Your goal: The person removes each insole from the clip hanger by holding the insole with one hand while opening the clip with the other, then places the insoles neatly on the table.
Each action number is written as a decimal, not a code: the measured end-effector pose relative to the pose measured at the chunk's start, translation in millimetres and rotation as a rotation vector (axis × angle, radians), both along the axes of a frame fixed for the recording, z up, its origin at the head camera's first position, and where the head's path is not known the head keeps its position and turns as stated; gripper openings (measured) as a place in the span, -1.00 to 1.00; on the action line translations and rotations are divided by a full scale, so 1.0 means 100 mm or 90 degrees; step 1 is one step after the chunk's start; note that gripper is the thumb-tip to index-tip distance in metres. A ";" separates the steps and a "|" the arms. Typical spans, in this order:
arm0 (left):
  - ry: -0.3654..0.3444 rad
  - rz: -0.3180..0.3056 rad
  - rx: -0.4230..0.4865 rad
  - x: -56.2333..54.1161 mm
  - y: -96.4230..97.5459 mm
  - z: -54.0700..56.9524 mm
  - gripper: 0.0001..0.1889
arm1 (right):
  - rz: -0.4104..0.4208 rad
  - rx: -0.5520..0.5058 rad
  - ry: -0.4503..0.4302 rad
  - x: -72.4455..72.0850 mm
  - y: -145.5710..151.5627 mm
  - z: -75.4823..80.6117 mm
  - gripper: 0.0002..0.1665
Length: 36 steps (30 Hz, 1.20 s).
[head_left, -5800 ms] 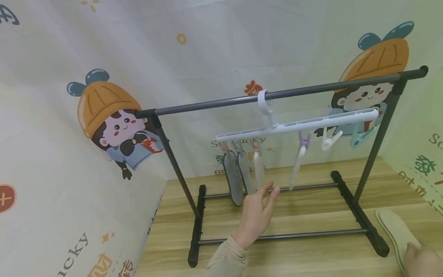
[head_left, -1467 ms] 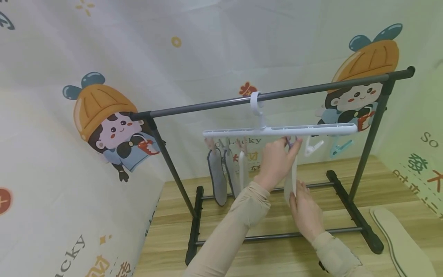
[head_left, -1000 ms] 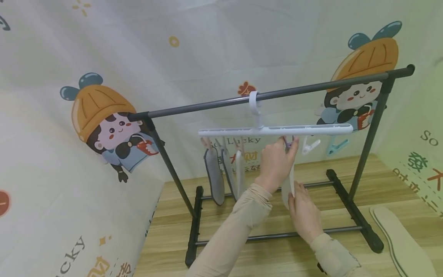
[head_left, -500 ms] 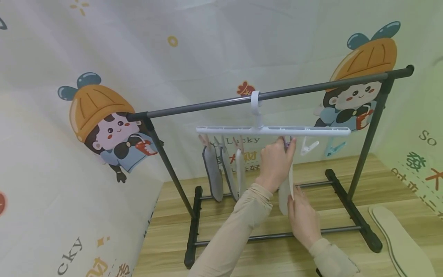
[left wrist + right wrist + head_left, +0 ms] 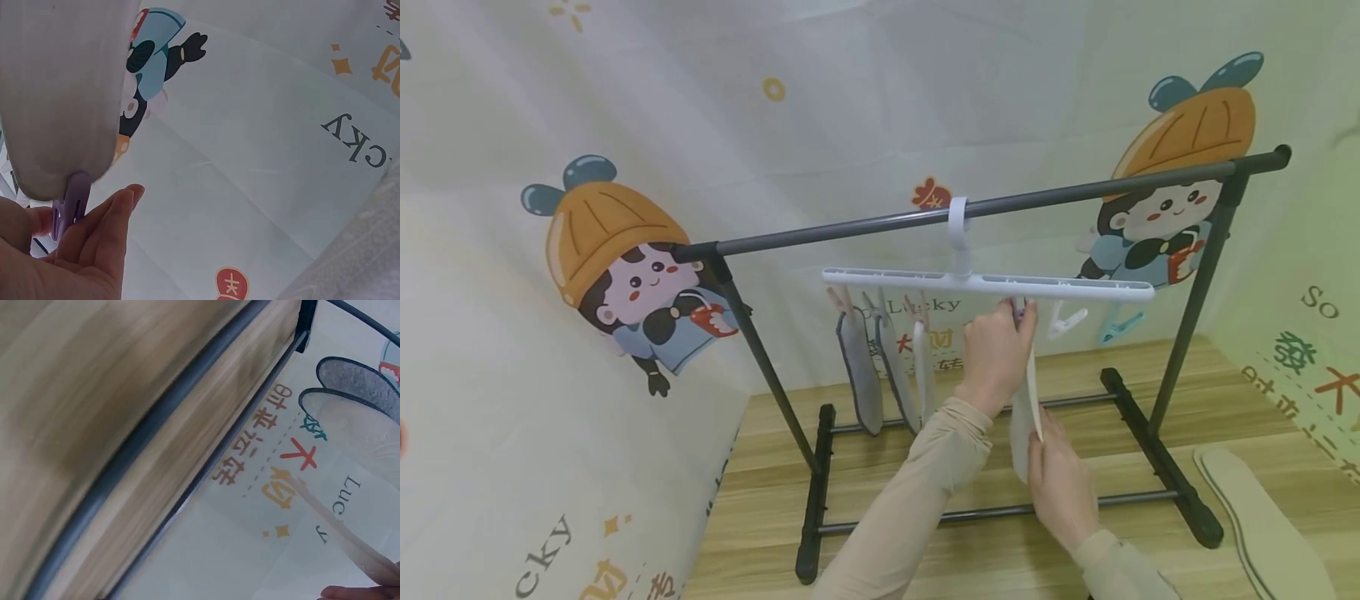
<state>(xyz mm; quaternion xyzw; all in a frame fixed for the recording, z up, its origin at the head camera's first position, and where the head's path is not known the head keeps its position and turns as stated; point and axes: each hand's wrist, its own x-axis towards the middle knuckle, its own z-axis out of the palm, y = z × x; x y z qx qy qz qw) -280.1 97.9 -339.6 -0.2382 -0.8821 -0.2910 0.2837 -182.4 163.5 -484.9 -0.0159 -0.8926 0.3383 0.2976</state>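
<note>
My left hand pinches a purple clothespin under the white clip hanger. The clothespin bites the top end of a white insole that hangs down between my hands. Lower on that insole, my right hand holds its edge between thumb and fingers. The left wrist view shows the insole's broad face close up. To the left hang two grey insoles with dark edging and another white insole, each on its own clip.
The hanger hooks over the bar of a dark metal rack. A white clip and a teal clip hang at the right with nothing in them. More pale insoles lie on the wood-look surface beside the rack's right foot.
Earlier my left hand was near the hanging white insole and my right hand at the insoles lying right. Since then both have come to the purple clip's insole, and the hanger's right end has dipped.
</note>
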 end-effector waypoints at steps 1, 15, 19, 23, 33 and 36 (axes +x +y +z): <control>-0.002 0.003 0.000 -0.01 0.00 0.00 -0.57 | -0.004 -0.001 0.000 0.02 0.00 -0.02 -0.51; -0.015 -0.017 0.005 -0.06 -0.03 0.03 -0.58 | -0.046 0.006 -0.012 0.25 0.23 -0.20 -0.57; -0.028 -0.022 -0.007 -0.08 -0.04 0.02 -0.56 | -0.061 0.011 -0.025 0.30 0.34 -0.21 -0.55; -0.090 -0.026 -0.012 -0.04 -0.04 0.01 -0.49 | -0.076 0.022 -0.055 0.33 0.43 -0.22 -0.52; -0.113 -0.016 -0.059 0.08 -0.03 -0.06 -0.43 | -0.082 0.011 -0.126 0.35 0.46 -0.19 -0.48; -0.096 -0.041 -0.047 0.11 -0.06 -0.08 -0.43 | -0.087 0.015 -0.106 0.35 0.47 -0.21 -0.50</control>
